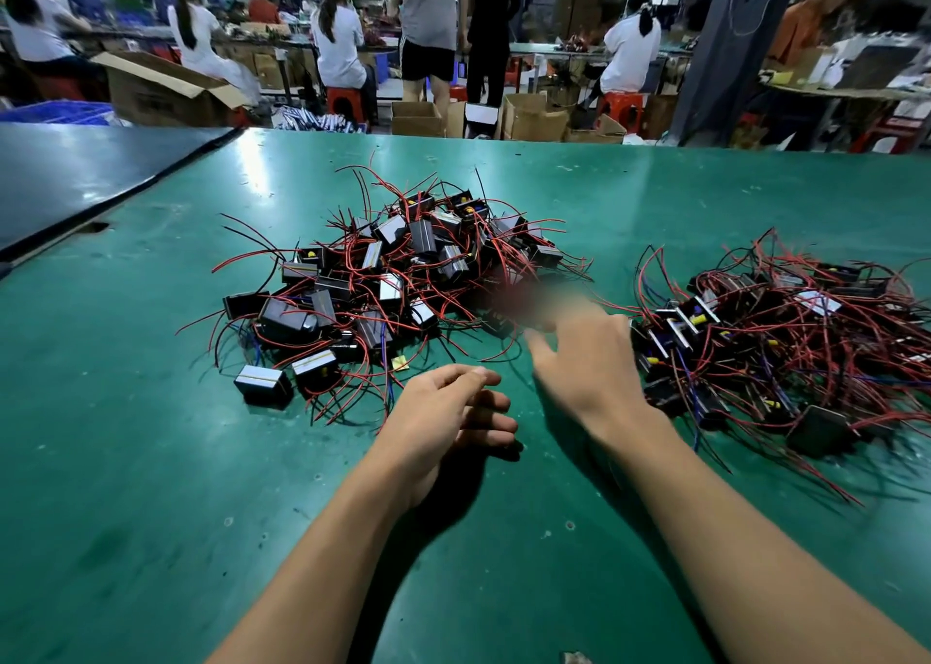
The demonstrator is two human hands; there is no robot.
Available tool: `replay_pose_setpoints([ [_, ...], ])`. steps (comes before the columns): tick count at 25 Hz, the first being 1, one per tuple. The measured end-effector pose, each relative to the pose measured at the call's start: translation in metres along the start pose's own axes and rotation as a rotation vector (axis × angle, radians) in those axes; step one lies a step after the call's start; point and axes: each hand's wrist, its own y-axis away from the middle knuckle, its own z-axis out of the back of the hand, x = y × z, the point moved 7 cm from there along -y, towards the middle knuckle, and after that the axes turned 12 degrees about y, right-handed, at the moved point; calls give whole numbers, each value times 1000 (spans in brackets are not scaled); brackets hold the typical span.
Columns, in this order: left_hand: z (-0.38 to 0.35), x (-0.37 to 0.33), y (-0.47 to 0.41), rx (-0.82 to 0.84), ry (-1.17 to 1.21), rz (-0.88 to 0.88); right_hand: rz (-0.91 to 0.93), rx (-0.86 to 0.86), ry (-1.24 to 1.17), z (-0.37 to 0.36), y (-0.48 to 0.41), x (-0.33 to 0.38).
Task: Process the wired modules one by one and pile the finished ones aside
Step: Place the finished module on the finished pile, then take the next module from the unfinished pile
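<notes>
On the green table [151,462] lie two heaps of wired modules, small black blocks with thin red and black wires that stand out to all sides. The bigger heap [393,280] is in the middle of the table, in front of the person; the second heap [786,341] is on the right side, well apart from the first one. At the near left edge of the bigger heap one module [263,385] with a pale stripe on top lies a little separate. The left hand [443,416] hovers just over the table, near the front of the bigger heap, with the fingers loosely bent and nothing inside them. The right hand [584,366] is between the two heaps, palm down, with the fingers stretched toward the right edge of the bigger heap; the fingertips are blurred, so I cannot tell if they touch a module. Beyond the table, people sit at other tables, and open cardboard boxes [166,91] stand on the floor.
</notes>
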Motion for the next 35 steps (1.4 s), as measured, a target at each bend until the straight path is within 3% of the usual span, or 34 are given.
replay_pose_setpoints([
  [5, -1, -4, -2, -30, 15, -32, -184, 181, -169, -39, -24, 10],
  [9, -3, -4, -3, -29, 32, -14, -271, 160, -99, -50, -40, 10],
  [14, -2, -5, -4, -30, 6, -11, -237, 215, 7, -57, -42, 9],
  [18, -1, -6, -3, -35, 12, -13, -242, 142, -79, -41, -38, 3],
  [22, 4, -10, -4, -82, 15, -68, -127, 186, -92, -26, -28, 2],
  [25, 14, -20, -5, -167, -65, -183, 24, 389, -243, -17, -16, 7],
  [30, 27, -35, -7, -255, -531, -390, 355, 998, -422, -3, 21, 34],
  [33, 21, -31, -7, -170, -617, -378, 404, 1076, -283, 3, 13, 30],
  [35, 18, -29, -7, -133, -625, -374, 343, 1041, -252, 1, -6, 28],
])
